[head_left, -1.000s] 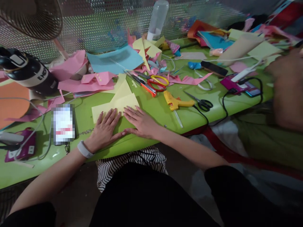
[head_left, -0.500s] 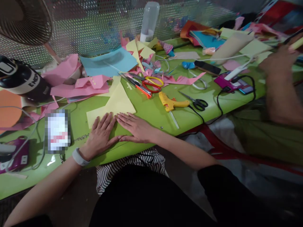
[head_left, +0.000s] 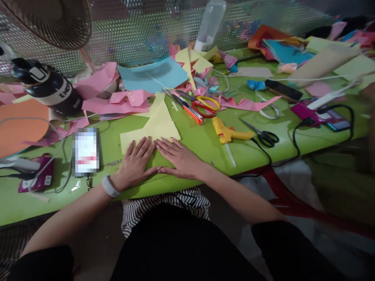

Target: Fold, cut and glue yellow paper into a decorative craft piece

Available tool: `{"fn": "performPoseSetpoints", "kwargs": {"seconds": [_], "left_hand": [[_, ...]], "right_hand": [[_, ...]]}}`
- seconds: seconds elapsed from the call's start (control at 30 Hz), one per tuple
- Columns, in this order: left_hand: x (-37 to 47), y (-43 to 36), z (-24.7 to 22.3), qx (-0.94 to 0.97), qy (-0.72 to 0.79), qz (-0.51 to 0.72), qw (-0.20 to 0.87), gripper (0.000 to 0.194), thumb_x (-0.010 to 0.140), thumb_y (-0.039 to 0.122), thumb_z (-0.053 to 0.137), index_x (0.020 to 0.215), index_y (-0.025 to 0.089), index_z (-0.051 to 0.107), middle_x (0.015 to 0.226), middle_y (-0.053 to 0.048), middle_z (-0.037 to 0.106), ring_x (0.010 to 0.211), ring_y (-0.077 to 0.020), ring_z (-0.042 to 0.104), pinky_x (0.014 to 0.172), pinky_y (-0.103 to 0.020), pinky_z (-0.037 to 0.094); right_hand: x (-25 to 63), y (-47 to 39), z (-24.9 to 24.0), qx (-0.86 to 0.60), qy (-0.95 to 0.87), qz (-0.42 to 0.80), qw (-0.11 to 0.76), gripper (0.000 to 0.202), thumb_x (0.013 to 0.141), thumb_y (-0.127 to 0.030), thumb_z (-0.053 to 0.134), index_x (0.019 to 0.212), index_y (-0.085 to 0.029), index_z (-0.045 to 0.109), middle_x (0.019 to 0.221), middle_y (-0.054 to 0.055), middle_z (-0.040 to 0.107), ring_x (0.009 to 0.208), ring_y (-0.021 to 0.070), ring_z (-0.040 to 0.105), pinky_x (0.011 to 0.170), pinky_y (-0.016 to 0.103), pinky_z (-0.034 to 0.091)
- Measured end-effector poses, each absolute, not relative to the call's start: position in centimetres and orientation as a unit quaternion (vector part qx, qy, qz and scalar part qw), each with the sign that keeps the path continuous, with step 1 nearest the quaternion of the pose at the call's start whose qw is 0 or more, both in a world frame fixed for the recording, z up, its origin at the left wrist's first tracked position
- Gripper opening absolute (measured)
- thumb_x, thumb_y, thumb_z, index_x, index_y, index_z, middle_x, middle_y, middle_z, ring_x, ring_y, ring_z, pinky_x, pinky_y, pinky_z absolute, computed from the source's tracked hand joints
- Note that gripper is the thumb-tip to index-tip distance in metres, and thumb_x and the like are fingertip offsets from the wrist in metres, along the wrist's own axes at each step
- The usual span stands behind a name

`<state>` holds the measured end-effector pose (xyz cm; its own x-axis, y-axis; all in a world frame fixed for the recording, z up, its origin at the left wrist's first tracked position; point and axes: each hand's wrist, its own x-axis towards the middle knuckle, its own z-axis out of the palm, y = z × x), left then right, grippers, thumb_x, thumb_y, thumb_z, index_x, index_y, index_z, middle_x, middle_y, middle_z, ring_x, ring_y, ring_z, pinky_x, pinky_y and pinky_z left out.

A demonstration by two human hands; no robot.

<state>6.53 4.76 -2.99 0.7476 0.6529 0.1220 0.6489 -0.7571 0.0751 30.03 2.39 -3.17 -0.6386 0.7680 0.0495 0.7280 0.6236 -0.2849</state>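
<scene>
Yellow paper (head_left: 159,123), folded into angled flaps, lies on the green table (head_left: 193,150) in front of me. My left hand (head_left: 136,162) rests flat with its fingers on the paper's lower left edge; a pale band circles that wrist. Beside it my right hand (head_left: 178,156) lies flat too, fingertips at the paper's lower edge. The two thumbs meet near the table's front edge. Neither hand holds anything. To the right are a yellow glue gun (head_left: 231,132), black scissors (head_left: 263,136) and an orange cutter (head_left: 190,110).
A phone (head_left: 86,152) and a purple power bank (head_left: 43,175) with cables lie at left. Behind stand a black bottle (head_left: 55,91) and a fan (head_left: 58,19). Pink and blue paper (head_left: 152,76) covers the back. Another purple device (head_left: 310,115) sits at right.
The view has turned left, so everything appears shifted right. The neighbour's arm at the right has mostly left the picture. Both my hands remain flat at the yellow paper.
</scene>
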Motion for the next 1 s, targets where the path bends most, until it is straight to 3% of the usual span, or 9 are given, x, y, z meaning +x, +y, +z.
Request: {"fn": "performPoseSetpoints", "kwargs": {"seconds": [0.33, 0.53, 0.8, 1.0], "left_hand": [[7.1, 4.0, -2.5, 0.937, 0.345, 0.045, 0.030, 0.088, 0.098, 0.071, 0.025, 0.161, 0.011, 0.013, 0.167, -0.017, 0.023, 0.157, -0.0280, 0.015, 0.127, -0.051, 0.005], [7.2, 3.6, -2.4, 0.932, 0.360, 0.016, 0.045, 0.088, 0.099, 0.070, 0.021, 0.159, 0.005, 0.021, 0.167, -0.018, 0.022, 0.156, -0.0288, 0.017, 0.126, -0.050, 0.008], [7.4, 3.2, -2.3, 0.923, 0.384, 0.003, 0.038, 0.090, 0.098, 0.071, 0.020, 0.159, 0.006, 0.022, 0.166, -0.019, 0.026, 0.156, -0.0298, 0.020, 0.125, -0.052, 0.011], [6.6, 2.6, -2.3, 0.908, 0.419, 0.017, 0.023, 0.094, 0.095, 0.076, 0.024, 0.159, 0.007, 0.021, 0.165, -0.025, 0.025, 0.155, -0.0369, 0.021, 0.122, -0.063, 0.014]], "right_hand": [[30.3, 1.9, -4.5, -0.410, -0.904, 0.080, 0.087, 0.091, 0.097, -0.072, 0.022, 0.163, -0.013, 0.001, 0.166, 0.013, 0.024, 0.156, 0.0263, 0.018, 0.129, 0.050, 0.016], [30.4, 1.7, -4.7, -0.405, -0.907, 0.069, 0.090, 0.089, 0.098, -0.071, 0.020, 0.163, -0.015, -0.003, 0.166, 0.013, 0.024, 0.156, 0.0255, 0.019, 0.128, 0.051, 0.019], [30.5, 1.7, -5.0, -0.406, -0.907, 0.057, 0.090, 0.090, 0.098, -0.072, 0.022, 0.161, -0.019, -0.016, 0.167, 0.011, 0.019, 0.156, 0.0240, 0.016, 0.128, 0.051, 0.018], [30.5, 1.7, -5.0, -0.403, -0.909, 0.055, 0.090, 0.090, 0.098, -0.071, 0.023, 0.160, -0.021, -0.018, 0.168, 0.009, 0.015, 0.156, 0.0242, 0.016, 0.128, 0.050, 0.017]]}}
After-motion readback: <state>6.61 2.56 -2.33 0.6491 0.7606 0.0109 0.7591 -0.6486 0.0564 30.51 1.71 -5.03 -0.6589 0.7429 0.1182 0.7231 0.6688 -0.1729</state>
